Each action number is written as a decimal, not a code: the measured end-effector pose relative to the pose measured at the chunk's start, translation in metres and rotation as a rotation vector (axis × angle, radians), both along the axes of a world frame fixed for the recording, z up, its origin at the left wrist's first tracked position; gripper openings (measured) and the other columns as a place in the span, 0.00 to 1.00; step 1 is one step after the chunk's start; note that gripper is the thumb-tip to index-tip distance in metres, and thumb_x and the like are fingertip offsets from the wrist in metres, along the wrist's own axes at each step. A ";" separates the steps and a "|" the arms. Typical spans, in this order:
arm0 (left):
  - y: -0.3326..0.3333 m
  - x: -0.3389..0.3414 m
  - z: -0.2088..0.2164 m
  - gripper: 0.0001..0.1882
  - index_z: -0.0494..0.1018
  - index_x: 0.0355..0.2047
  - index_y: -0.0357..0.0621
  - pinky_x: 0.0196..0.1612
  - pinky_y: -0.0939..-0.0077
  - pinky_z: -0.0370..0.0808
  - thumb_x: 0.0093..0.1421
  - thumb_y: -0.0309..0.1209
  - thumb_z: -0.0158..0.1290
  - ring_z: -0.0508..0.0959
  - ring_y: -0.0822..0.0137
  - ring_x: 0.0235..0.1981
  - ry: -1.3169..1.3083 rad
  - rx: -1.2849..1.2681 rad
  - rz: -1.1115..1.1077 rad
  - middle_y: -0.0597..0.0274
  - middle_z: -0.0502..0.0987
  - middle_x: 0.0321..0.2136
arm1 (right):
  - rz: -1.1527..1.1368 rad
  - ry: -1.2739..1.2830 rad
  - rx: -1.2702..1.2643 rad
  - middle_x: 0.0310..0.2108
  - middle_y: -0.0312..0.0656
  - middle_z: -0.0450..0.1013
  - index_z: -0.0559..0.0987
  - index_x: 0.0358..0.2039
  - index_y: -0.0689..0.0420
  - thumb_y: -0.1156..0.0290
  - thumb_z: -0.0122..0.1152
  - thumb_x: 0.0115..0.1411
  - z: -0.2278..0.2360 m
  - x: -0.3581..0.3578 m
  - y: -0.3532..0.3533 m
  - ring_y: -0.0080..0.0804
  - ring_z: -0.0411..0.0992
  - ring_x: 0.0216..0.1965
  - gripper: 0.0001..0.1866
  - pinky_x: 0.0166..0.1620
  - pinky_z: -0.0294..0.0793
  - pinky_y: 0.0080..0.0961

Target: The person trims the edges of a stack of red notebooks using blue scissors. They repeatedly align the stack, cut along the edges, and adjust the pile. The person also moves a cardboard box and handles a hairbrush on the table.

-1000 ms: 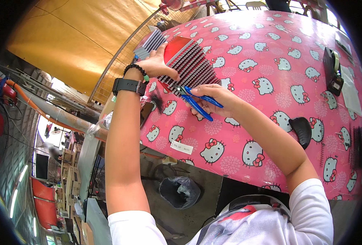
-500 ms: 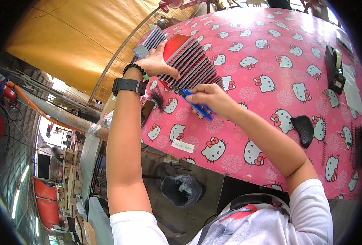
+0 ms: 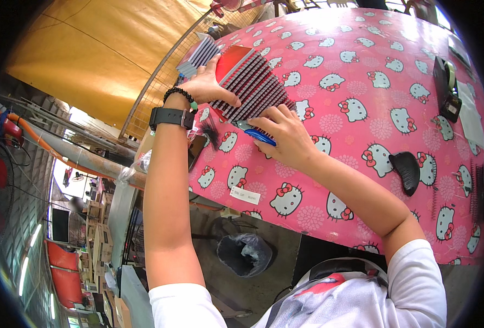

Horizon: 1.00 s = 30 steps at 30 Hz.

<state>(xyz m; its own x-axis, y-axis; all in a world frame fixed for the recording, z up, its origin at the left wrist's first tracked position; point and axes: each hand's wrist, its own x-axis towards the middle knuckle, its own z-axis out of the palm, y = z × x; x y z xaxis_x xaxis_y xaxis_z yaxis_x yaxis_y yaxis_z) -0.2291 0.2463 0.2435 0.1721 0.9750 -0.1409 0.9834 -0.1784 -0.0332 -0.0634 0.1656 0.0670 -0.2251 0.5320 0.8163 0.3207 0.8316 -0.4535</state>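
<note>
Red-covered notebooks [image 3: 258,82] with dark spiral bindings lie in a slanting stack on the pink table, their coils facing me. Around the stack's left end, my left hand [image 3: 206,87] holds on, the thumb against the coils and the fingers spread along the far side. My right hand [image 3: 286,130] is closed round blue-handled pliers [image 3: 260,136]. The metal jaws point at the near left corner of the coils; whether they bite a wire is too small to tell. Beside that corner is a tuft of thin black strands [image 3: 210,132].
Another stack of spiral notebooks [image 3: 200,56] stands at the far left. A small white label [image 3: 245,195] lies near the front edge. Rightward are a black curved object [image 3: 406,173], a tape dispenser [image 3: 447,93] and loose black coils [image 3: 479,188]. Below the table stands a lined bin [image 3: 244,256].
The pliers' handles, spread apart before, are squeezed together in my right hand, which has turned and shifted slightly up and left. My left hand stays on the notebooks.
</note>
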 end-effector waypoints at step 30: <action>0.005 -0.006 -0.004 0.71 0.37 0.66 0.37 0.66 0.65 0.48 0.30 0.48 0.71 0.48 0.53 0.66 -0.087 0.008 -0.018 0.43 0.47 0.64 | -0.052 -0.030 -0.119 0.36 0.43 0.67 0.74 0.43 0.53 0.67 0.65 0.42 -0.013 -0.004 -0.008 0.42 0.65 0.42 0.23 0.46 0.67 0.37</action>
